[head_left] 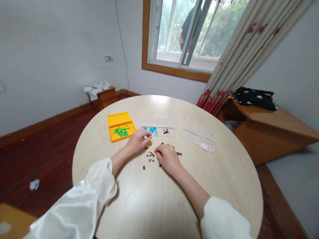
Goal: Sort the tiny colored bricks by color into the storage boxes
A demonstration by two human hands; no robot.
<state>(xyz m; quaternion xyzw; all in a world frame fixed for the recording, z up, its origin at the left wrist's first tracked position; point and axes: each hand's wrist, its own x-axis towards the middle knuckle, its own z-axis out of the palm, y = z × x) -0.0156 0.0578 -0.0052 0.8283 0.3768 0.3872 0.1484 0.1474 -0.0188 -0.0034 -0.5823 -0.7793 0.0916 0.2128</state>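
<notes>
My left hand point(137, 141) reaches over the near edge of a clear plastic box point(170, 134), beside its compartment of small blue building bricks point(152, 129). Its thumb and fingertips are drawn together; anything between them is too small to make out. Low over a loose pile of brown bricks point(151, 154) on the table, my right hand point(168, 158) has its fingers curled in a pinch that hides what it may hold. A few yellow bricks point(149, 145) lie between the hands. Dark brown bricks point(165, 131) sit in the clear box's right compartment.
A yellow case point(120, 115) with green bricks point(121, 131) stands open at the left on the round table point(149, 205). Another clear box point(188, 136) lies open at the right. One brown brick point(144, 167) is apart from the pile, nearer me.
</notes>
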